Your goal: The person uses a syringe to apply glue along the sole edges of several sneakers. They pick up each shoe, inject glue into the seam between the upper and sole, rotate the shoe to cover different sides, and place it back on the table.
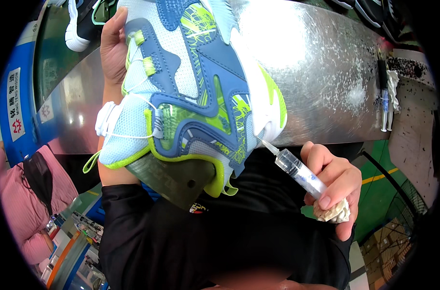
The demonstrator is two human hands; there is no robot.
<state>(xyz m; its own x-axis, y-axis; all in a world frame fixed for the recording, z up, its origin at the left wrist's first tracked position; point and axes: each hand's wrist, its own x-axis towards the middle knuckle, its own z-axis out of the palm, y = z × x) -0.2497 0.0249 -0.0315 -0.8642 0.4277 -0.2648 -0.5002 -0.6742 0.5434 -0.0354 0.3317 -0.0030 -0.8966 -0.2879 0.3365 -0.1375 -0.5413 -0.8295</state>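
Head view: left hand [114, 54] holds a blue-and-green mesh shoe [198, 92] toward eleven o'clock; right hand [334, 186], toward four, grips a thin, clear plastic syringe [299, 170].

Blue-and-white shoe [197, 92] with lime streaks

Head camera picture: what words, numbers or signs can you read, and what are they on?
I won't copy out words, but here's where marks show:
White sign, left: clear dark writing, red gear mark.
Shoe: small yellow-green lettering near its heel, too small to read.
Held syringe: blue marks, too blurred.
Other syringe, far right: blue marks, too small.
Black shirt: small red-and-white print, partly hidden, unreadable.
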